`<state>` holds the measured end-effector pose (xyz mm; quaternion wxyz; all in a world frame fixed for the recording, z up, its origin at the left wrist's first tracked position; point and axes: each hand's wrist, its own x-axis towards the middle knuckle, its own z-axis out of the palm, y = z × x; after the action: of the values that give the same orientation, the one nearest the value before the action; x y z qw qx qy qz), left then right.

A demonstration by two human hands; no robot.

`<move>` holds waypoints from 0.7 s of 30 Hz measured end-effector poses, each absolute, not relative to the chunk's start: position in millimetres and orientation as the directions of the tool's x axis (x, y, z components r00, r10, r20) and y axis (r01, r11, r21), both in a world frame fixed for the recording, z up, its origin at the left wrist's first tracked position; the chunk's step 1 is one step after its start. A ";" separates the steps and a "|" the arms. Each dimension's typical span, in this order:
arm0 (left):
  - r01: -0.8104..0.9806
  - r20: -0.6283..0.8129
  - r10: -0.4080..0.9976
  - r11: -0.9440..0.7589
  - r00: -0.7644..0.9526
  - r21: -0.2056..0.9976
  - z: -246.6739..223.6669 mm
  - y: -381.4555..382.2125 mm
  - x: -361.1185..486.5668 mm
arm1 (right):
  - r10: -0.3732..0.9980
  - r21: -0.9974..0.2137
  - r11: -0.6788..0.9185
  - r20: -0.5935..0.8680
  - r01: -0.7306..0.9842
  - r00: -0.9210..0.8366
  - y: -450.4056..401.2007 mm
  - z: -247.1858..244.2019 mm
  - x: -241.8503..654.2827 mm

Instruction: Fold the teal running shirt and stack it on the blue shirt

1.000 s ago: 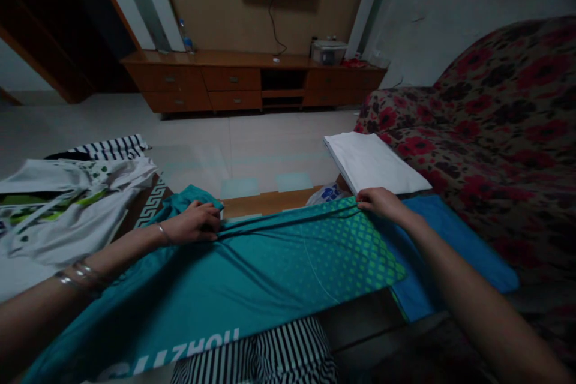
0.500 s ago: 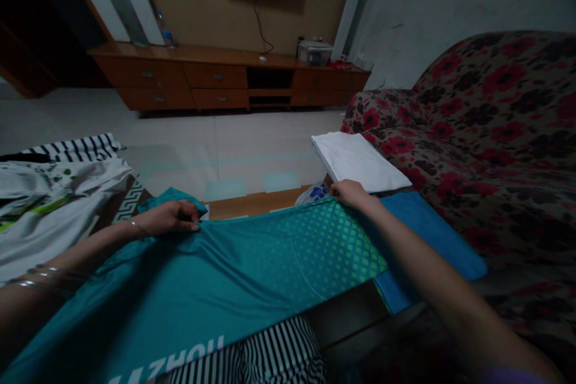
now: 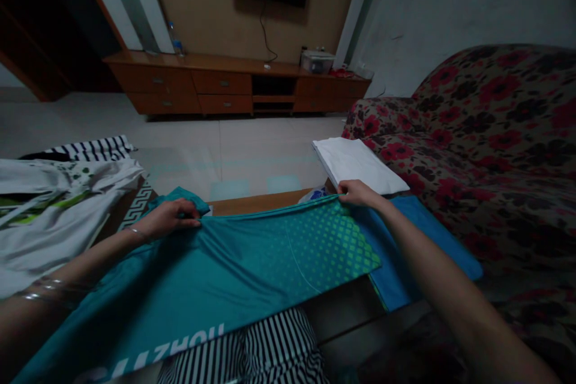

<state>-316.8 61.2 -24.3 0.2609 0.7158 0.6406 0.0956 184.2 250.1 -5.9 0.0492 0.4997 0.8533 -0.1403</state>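
1. One sofa (image 3: 504, 108), floral, at the right; we lose its far end to the picture's edge.
2. One cabinet (image 3: 225, 90), low, wooden, across the floor; its open shelves are too dark for us to make out.
3. One teal garment (image 3: 252, 264), spread between the two hands, its near edge above some striped cloth (image 3: 279, 342). We judge the spaced grips keep its far edge straight; slack folds run below. Its left part is bunched and shadowed, and we cannot read the white lettering in full.
4. One heap of white clothes (image 3: 76, 192), left, loosely piled, cut off by the picture's edge.
5. One blue cloth (image 3: 414, 246), flat, partly behind the right forearm; we take its place at the side as leaving room for the garment.
6. One white cloth (image 3: 360, 165), folded flat, just beyond the blue.
7. Two hands: the left (image 3: 173, 216) pinches the far edge beside the bunched part, thumb to fingers; the right (image 3: 357, 192) pinches that edge near the green-dotted end. Its fingertips are partly hidden from us.
8. One bag (image 3: 314, 194), mostly hidden behind the garment.
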 end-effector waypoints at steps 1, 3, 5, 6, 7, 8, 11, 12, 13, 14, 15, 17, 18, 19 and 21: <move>0.872 -0.186 0.973 -0.031 0.138 0.489 -19.5 56.1 -318.4 | 0.838 -0.272 0.460 -0.184 0.845 -0.514 244.8 0.6 188.8; 0.874 -0.167 0.982 0.004 0.089 0.487 -9.5 45.4 -322.5 | 0.814 -0.433 0.485 -0.095 0.760 -0.574 231.3 15.9 197.8; 0.867 -0.155 0.987 0.037 0.047 0.497 0.5 34.8 -327.0 | 0.781 -0.557 0.510 -0.020 0.655 -0.625 214.6 33.1 205.2; 0.862 -0.147 0.989 0.048 0.031 0.505 5.6 29.6 -329.0 | 0.769 -0.599 0.516 0.010 0.612 -0.639 205.6 42.0 208.1; 0.855 -0.138 0.990 0.058 0.016 0.516 10.9 24.3 -330.5 | 0.762 -0.629 0.519 0.036 0.578 -0.646 196.3 50.8 210.5; 0.847 -0.129 0.992 0.066 0.003 0.527 16.6 19.0 -331.3 | 0.762 -0.650 0.521 0.061 0.554 -0.645 187.0 59.6 212.3; 0.826 -0.120 0.992 0.099 -0.039 0.555 36.2 1.3 -330.5 | 0.767 -0.680 0.537 0.146 0.499 -0.625 160.2 84.3 215.0; 0.820 -0.116 0.992 0.110 -0.054 0.561 43.2 -5.1 -329.5 | 0.766 -0.685 0.547 0.177 0.481 -0.618 151.8 92.0 215.1; 0.817 -0.110 0.992 0.120 -0.070 0.564 50.1 -11.7 -328.4 | 0.764 -0.689 0.556 0.204 0.464 -0.612 143.7 99.3 214.9; 0.816 -0.101 0.991 0.127 -0.084 0.565 56.9 -18.3 -327.3 | 0.762 -0.695 0.563 0.227 0.446 -0.607 135.8 106.1 214.5; 0.816 -0.091 0.991 0.135 -0.101 0.562 63.3 -24.9 -326.1 | 0.760 -0.704 0.567 0.247 0.428 -0.601 128.2 112.5 213.9; 0.823 -0.073 0.990 0.142 -0.122 0.550 75.2 -38.1 -324.0 | 0.762 -0.724 0.567 0.282 0.392 -0.583 114.2 123.9 212.6; 0.826 -0.065 0.991 0.136 -0.120 0.548 81.0 -44.7 -322.9 | 0.765 -0.735 0.566 0.299 0.374 -0.570 107.7 129.1 212.0; 0.828 -0.059 0.992 0.123 -0.109 0.547 86.6 -51.2 -321.7 | 0.769 -0.744 0.565 0.318 0.356 -0.554 101.7 134.0 211.6; 0.830 -0.041 0.995 0.096 -0.088 0.550 97.9 -64.3 -319.1 | 0.780 -0.760 0.563 0.359 0.325 -0.512 91.0 143.4 211.5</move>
<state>-319.1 -64.3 97.9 0.2084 0.6423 0.7103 0.1986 211.5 91.0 143.4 -0.3566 0.3415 0.8088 -0.3195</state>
